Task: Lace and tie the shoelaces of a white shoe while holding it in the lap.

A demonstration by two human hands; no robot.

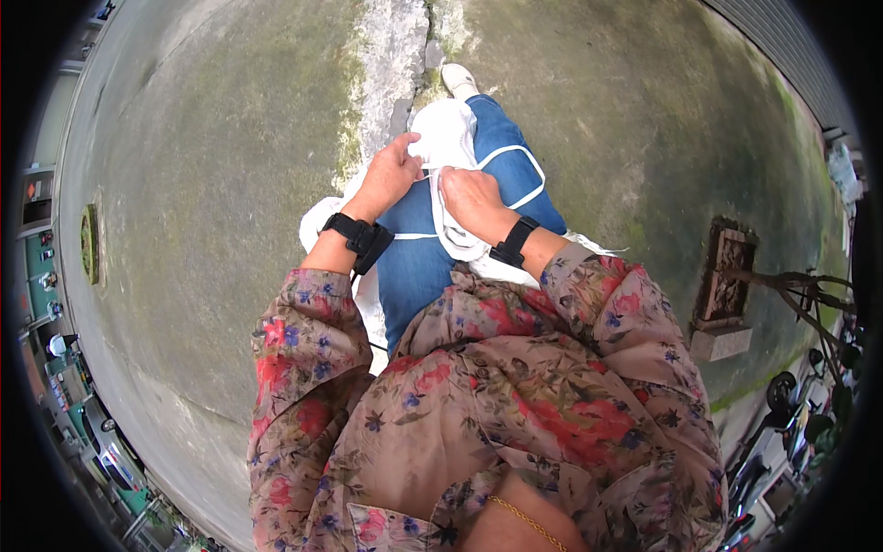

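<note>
A bunched white cloth (443,121) with thin white cords lies over my lap, on blue jeans (405,285). One white cord (541,173) loops out across the thigh on the right. My left hand (388,177) is at the cloth's left side, its fingers bent and pinching a short stretch of white cord between the hands. Close beside it, my right hand (474,201) is closed over a white strip at the middle of the cloth. What lies inside its fingers is mostly hidden. Both wrists wear black straps.
Mossy concrete ground (248,138) surrounds me, with a pale cracked strip (391,55) running ahead. A white shoe (457,79) shows beyond the cloth. At right stand a brown planter box (728,276) with bare branches and parked vehicles. More vehicles line the far left.
</note>
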